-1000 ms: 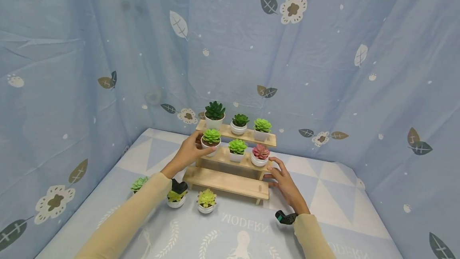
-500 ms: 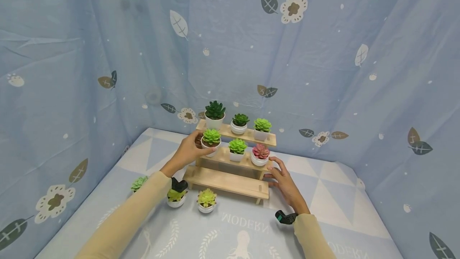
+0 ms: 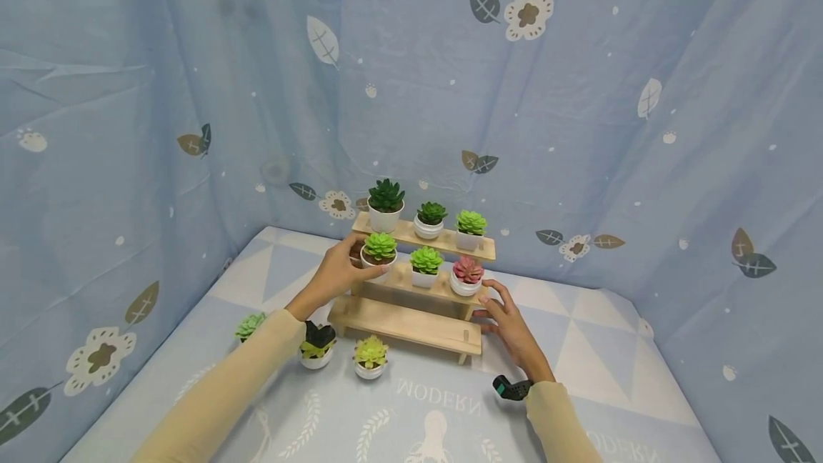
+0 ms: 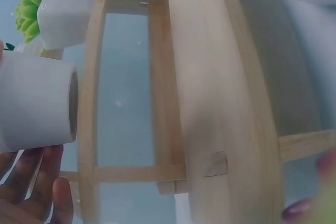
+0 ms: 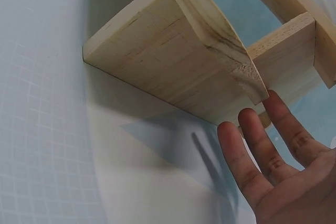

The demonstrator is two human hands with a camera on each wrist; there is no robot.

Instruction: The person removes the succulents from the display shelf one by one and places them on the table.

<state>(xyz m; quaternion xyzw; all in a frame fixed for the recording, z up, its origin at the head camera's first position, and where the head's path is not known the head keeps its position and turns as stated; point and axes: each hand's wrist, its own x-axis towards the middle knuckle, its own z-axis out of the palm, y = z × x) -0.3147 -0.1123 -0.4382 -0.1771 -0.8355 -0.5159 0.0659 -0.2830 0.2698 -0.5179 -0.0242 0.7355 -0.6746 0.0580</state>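
Note:
My left hand [image 3: 336, 270] grips a light-green potted succulent [image 3: 379, 249] in a round white pot, at the left end of the wooden stand's middle tier. In the left wrist view the white pot [image 4: 37, 100] has its base close to the shelf edge, fingers beneath it. At the stand's other end is my right hand [image 3: 511, 326], fingertips against the wood beside the pink succulent [image 3: 467, 274]. Its fingers [image 5: 262, 156] are fairly straight in the right wrist view. A bright-green succulent [image 3: 425, 265] stands mid-tier. The wooden stand [image 3: 401, 321] has a bare lowest step.
On the top tier are a large dark-green succulent [image 3: 386, 204], a smaller one [image 3: 429, 220] and a light-green one [image 3: 471, 228]. In front on the table lie a yellow-green succulent [image 3: 370, 357], another pot [image 3: 316, 356] partly behind the left wrist strap, and a pale-green plant [image 3: 249, 326].

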